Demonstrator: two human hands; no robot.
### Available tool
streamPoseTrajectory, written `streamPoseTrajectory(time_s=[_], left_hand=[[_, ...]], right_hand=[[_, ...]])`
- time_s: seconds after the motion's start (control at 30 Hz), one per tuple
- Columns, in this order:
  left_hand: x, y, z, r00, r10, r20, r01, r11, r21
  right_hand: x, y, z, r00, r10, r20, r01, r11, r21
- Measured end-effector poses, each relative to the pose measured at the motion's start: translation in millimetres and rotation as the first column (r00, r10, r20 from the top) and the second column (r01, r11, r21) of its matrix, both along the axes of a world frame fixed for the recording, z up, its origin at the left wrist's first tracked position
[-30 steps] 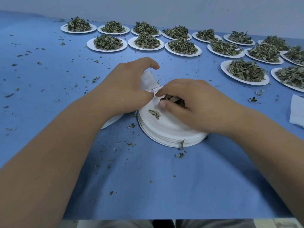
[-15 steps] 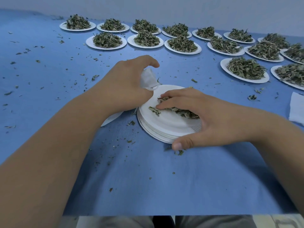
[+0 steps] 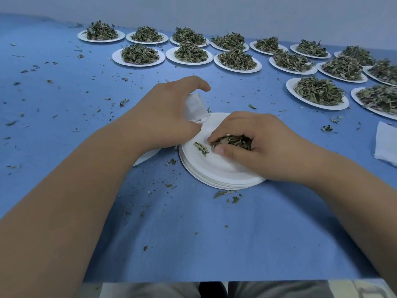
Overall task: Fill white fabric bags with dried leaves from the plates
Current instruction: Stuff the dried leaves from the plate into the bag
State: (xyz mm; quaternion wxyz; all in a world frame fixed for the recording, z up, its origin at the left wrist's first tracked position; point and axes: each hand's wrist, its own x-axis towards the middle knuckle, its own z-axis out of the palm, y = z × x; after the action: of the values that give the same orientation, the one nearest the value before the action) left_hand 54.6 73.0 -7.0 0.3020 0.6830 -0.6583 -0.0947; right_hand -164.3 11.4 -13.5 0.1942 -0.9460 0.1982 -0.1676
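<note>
My left hand (image 3: 165,117) grips a small white fabric bag (image 3: 195,106) at the left rim of a stack of white paper plates (image 3: 214,171). The bag's mouth faces the stack. My right hand (image 3: 264,147) lies on the top plate, fingers curled round a clump of dried leaves (image 3: 232,141). One loose leaf (image 3: 201,148) sits on the plate just left of my thumb. Part of the bag is hidden under my left palm.
Several white plates heaped with dried leaves (image 3: 318,92) line the back and right of the blue table (image 3: 193,233). A white cloth (image 3: 386,143) lies at the right edge. Leaf crumbs are scattered over the table. Another white piece (image 3: 146,154) pokes out under my left wrist.
My right hand had spread flat over the leaves on the plate; its fingers have now curled in and gathered them into a clump. My left hand with the bag has stayed put.
</note>
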Motion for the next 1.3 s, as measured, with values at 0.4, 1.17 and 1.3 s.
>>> streamPoseTrajectory(time_s=[0.4,1.17,1.3], left_hand=[[-9.0,3.8,1.0,0.998,-0.023,0.050,0.024,1.000,-0.013],[-16.2,-2.1,-5.3,0.992,-0.037,0.123,0.038,0.999,-0.008],[-16.7,-2.5,-4.9,0.992,-0.009,0.128,0.008,1.000,0.004]], right_hand=[[9.0,-10.3,37.4,0.955,-0.195,0.224,0.138,0.959,0.247],[35.1,-5.5,23.6,0.907,-0.299,0.298,0.057,0.786,0.615],[27.6,-10.8,22.4,0.905,-0.290,0.310,0.106,0.863,0.495]])
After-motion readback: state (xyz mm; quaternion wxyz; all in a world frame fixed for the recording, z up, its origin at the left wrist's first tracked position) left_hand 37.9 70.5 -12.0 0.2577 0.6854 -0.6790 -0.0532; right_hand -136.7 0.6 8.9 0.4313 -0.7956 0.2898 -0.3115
